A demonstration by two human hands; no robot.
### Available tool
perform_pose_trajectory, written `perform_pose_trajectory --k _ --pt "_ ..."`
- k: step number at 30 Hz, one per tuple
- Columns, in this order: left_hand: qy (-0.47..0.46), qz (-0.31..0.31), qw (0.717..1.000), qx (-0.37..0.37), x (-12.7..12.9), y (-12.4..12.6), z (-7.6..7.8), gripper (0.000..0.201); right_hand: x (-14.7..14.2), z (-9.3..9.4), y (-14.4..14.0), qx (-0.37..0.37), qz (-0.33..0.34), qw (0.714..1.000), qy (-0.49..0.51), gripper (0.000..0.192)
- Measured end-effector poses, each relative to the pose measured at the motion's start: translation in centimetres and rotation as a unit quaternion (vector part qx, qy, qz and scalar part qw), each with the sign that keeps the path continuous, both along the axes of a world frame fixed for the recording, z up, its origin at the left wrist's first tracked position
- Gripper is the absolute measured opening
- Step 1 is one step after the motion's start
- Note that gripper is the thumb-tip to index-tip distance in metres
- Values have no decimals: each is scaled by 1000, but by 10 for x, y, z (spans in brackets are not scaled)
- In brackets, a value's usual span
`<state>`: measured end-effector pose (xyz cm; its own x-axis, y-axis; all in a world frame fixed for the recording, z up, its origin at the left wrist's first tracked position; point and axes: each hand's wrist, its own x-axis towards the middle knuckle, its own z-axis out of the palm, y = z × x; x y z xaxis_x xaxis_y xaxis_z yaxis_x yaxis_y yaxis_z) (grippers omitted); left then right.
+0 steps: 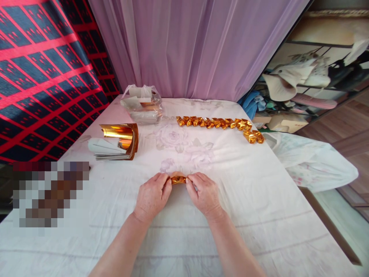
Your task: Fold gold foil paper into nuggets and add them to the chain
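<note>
Room: lilac curtain [196, 46] behind; red-and-black checked cloth [43, 77] to the left; cluttered shelving [311, 84] to the right.
Surface: table under a white floral sheet [230, 215].
Stock: curled stack of gold foil sheets [119, 140] at left; clear plastic bag [142, 104] at the far edge; row of finished gold folded pieces [220, 124] running across the far side.
Hands: left hand [151, 196] and right hand [205, 194] lay equally near, fingertips closed on opposite ends of one item.
Item: small gold foil piece [178, 179], long axis left-to-right, pinched between both hands just above the sheet, near centre.
</note>
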<state>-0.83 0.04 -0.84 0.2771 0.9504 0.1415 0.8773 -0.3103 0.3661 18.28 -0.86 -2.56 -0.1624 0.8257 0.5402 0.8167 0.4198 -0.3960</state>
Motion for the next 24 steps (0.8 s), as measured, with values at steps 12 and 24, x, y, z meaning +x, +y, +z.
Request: perform_pose_trajectory --k 12,24 --pt "23 9 1000 7 4 -4 -2 26 -3 0 -1 -3 -2 1000 0 28" --pt "-35 42 998 -21 1 3 -1 25 1 1 0 -41 -2 999 29 20"
